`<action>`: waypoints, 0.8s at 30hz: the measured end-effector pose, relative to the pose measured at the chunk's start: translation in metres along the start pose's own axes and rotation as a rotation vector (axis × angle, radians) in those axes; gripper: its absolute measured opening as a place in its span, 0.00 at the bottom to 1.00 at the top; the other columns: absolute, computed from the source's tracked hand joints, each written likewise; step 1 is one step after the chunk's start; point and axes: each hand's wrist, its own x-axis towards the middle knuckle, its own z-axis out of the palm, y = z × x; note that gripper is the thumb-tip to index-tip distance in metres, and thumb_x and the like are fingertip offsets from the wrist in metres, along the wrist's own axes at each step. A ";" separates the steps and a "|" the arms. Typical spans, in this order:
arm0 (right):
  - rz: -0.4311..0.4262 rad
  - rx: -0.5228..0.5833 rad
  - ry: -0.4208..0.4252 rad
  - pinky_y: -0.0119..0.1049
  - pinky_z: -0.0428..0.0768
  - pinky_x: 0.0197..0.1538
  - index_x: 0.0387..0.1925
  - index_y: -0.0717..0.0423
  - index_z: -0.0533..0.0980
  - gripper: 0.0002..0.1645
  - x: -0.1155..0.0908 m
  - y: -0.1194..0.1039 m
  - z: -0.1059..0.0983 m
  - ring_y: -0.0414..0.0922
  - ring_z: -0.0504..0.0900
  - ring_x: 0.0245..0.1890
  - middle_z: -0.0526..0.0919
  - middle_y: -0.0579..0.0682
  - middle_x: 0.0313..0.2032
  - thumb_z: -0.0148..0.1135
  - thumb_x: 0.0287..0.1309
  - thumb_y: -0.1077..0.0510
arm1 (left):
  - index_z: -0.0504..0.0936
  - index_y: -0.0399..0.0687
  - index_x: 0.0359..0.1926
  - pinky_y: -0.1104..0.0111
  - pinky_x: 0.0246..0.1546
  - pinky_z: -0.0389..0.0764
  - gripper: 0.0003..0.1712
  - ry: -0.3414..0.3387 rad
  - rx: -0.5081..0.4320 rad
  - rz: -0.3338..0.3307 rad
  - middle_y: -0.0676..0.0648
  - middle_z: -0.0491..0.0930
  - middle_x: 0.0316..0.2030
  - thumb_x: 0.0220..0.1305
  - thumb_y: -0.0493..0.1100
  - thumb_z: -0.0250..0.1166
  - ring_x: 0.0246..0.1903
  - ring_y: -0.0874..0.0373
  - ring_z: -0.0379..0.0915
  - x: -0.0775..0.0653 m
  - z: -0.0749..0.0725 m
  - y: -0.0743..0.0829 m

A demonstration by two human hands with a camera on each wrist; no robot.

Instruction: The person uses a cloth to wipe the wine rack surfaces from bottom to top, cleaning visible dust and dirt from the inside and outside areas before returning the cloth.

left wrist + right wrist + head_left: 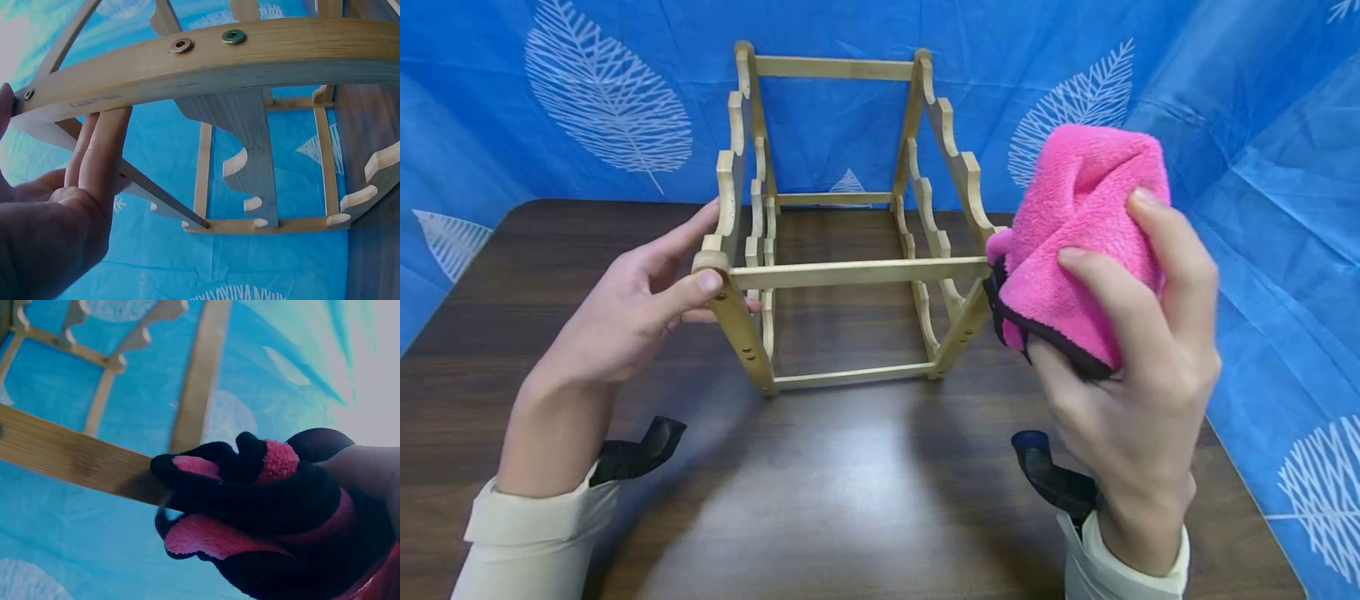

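A light wooden wine rack [859, 272] with scalloped side rails stands on the table in the head view. My left hand [628, 304] holds its front left upper corner, thumb on the near face and fingers behind. In the left wrist view, that hand's fingers [103, 153] reach behind the rack's curved end piece [206, 69], which has bolt heads in it. My right hand [1150, 375] grips a bunched pink cloth [1078, 242] with black edging at the front right upper corner. The cloth [219, 540] covers that bar's end in the right wrist view.
The dark wood-grain table [850, 492] extends in front of the rack and to both sides. Behind and on the right hangs a blue sheet [955, 25] with white leaf prints. Black wrist mounts [638, 450] project inward from both cuffs.
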 end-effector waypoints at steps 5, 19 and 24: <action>-0.001 -0.058 -0.104 0.52 0.73 0.62 0.45 0.58 0.83 0.21 0.004 -0.014 0.016 0.58 0.73 0.61 0.75 0.57 0.60 0.68 0.43 0.64 | 0.55 0.59 0.77 0.64 0.45 0.83 0.35 -0.013 0.039 -0.004 0.34 0.68 0.62 0.75 0.34 0.52 0.42 0.44 0.83 -0.001 -0.007 -0.001; -0.046 -0.119 -0.002 0.59 0.72 0.60 0.44 0.57 0.77 0.27 -0.032 -0.004 0.029 0.66 0.71 0.57 0.71 0.63 0.56 0.76 0.37 0.63 | 0.54 0.64 0.77 0.65 0.44 0.83 0.36 -0.018 0.132 -0.003 0.35 0.63 0.67 0.74 0.35 0.52 0.41 0.44 0.84 0.000 -0.007 -0.002; -0.067 -0.122 0.046 0.60 0.73 0.59 0.44 0.57 0.75 0.27 -0.043 0.001 0.034 0.68 0.69 0.56 0.69 0.62 0.55 0.75 0.38 0.67 | 0.54 0.64 0.77 0.65 0.44 0.83 0.36 -0.013 0.144 -0.004 0.36 0.64 0.67 0.74 0.35 0.52 0.41 0.44 0.84 0.000 -0.007 -0.003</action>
